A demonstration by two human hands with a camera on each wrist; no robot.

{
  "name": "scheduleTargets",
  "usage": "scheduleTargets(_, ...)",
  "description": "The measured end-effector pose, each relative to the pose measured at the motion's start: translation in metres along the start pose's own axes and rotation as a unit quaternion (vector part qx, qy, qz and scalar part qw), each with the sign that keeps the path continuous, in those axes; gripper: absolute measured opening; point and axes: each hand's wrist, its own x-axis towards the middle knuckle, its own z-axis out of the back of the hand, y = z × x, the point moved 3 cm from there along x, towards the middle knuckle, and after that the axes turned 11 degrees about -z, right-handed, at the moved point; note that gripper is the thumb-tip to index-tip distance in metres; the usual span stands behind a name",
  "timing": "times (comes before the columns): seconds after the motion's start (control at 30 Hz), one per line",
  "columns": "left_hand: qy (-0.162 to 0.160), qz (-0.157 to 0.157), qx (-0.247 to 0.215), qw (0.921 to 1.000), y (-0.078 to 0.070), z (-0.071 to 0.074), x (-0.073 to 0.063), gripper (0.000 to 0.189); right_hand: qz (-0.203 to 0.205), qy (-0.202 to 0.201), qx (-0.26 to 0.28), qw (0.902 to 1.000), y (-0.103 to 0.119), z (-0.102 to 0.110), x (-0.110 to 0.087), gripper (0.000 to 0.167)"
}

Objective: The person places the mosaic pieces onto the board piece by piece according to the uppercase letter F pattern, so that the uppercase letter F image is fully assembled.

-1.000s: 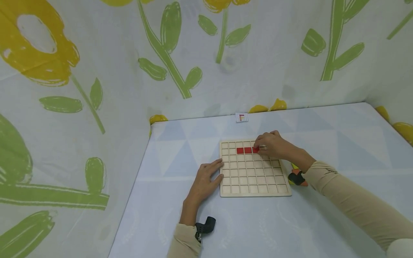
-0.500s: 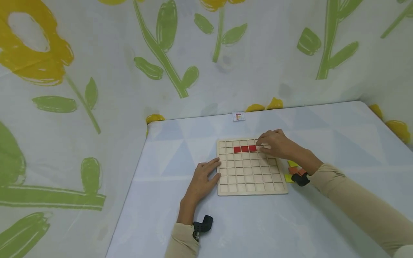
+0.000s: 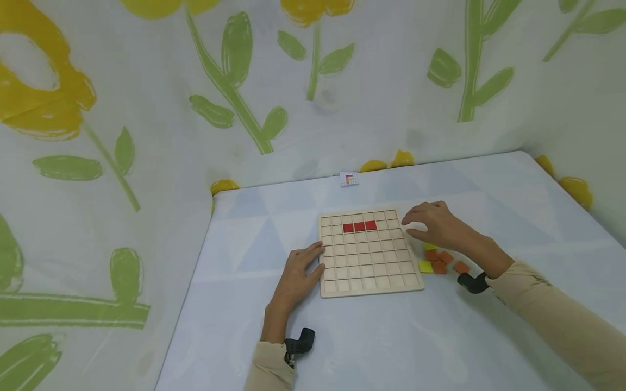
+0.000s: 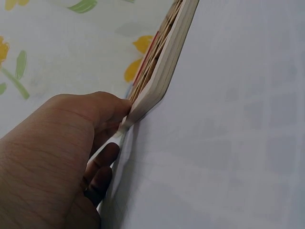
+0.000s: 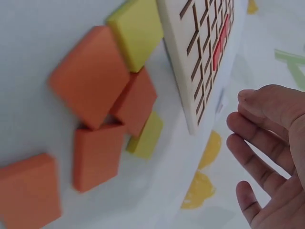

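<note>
A square wooden grid board [image 3: 370, 269] lies on the table, with three red square tiles [image 3: 359, 226] side by side in its second row from the far edge. My left hand [image 3: 296, 275] rests at the board's left side, fingertips and thumb touching the edge; the left wrist view shows the thumb [image 4: 114, 107] right at the board's rim. Beyond the right edge of the board hovers my right hand [image 3: 437, 222], fingers loosely bent and nothing between them. Near that hand, several orange tiles [image 5: 97, 76] and two yellow tiles [image 5: 136, 33] lie loose on the table.
A small card [image 3: 349, 179] printed with a coloured grid pattern lies near the table's back edge. A pale blue cloth with triangles covers the table [image 3: 254, 326]. Flower-print fabric [image 3: 161, 98] hangs behind and to the left.
My right hand has left the third red tile, which lies in its cell, and moved right, off the board. The loose tiles show more fully. My left hand stays at the board's edge.
</note>
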Motion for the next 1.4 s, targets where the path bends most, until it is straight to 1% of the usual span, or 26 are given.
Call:
scheduleTargets(0.13, 0.001, -0.002, 0.003, 1.0, 0.003, -0.001, -0.001, 0.046, -0.021, 0.007, -0.001, 0.9998, -0.005, 0.004, -0.016, 0.02)
scheduleTargets(0.27, -0.001, -0.006, -0.001, 1.0, 0.003, -0.002, -0.001, 0.046, -0.031, -0.002, -0.002, 0.9995, -0.01, 0.009, -0.032, 0.021)
scheduleTargets(0.37, -0.001, -0.002, 0.0, 1.0, 0.003, -0.002, -0.001, 0.047, -0.041, -0.004, -0.003, 0.9991, -0.015, 0.011, -0.044, 0.021)
scheduleTargets(0.5, 0.0, 0.0, 0.007, 1.0, 0.003, -0.001, -0.001, 0.047, -0.059, 0.005, 0.002, 0.9983, -0.022, 0.01, -0.058, 0.021)
scheduleTargets(0.67, -0.002, -0.004, -0.001, 1.0, 0.003, -0.001, 0.0, 0.046, -0.071, 0.006, 0.01, 0.9974, -0.029, 0.009, -0.072, 0.022)
scheduleTargets(0.77, -0.002, 0.001, -0.007, 1.0, 0.003, -0.001, 0.0, 0.047, -0.071, 0.0, 0.01, 0.9974, -0.033, 0.009, -0.079, 0.021)
scheduleTargets(0.9, -0.006, 0.0, -0.004, 1.0, 0.003, -0.002, 0.0, 0.047, -0.067, -0.001, 0.022, 0.9975, -0.039, 0.008, -0.091, 0.022)
scheduleTargets(1.0, -0.007, 0.001, -0.001, 1.0, 0.003, -0.002, 0.0, 0.047, -0.045, -0.008, 0.03, 0.9985, -0.043, 0.006, -0.097, 0.025)
scheduleTargets(1.07, -0.007, 0.001, 0.0, 1.0, 0.003, -0.002, 0.0, 0.047, -0.022, -0.022, 0.021, 0.9993, -0.045, 0.004, -0.101, 0.028)
scheduleTargets(1.13, -0.007, 0.002, -0.001, 1.0, 0.003, -0.001, 0.0, 0.046, -0.011, -0.027, 0.01, 0.9995, -0.047, 0.002, -0.103, 0.029)
scheduleTargets(1.23, -0.008, 0.0, -0.004, 1.0, 0.002, -0.001, 0.0, 0.046, -0.01, -0.017, -0.008, 0.9998, -0.05, 0.001, -0.106, 0.03)
scheduleTargets(1.33, -0.008, 0.0, -0.005, 1.0, 0.002, -0.001, 0.0, 0.046, -0.018, 0.004, -0.012, 0.9998, -0.052, 0.002, -0.108, 0.031)
scheduleTargets(1.4, -0.006, 0.001, -0.006, 1.0, 0.002, -0.001, 0.0, 0.046, -0.014, 0.002, -0.016, 0.9998, -0.054, 0.001, -0.109, 0.035)
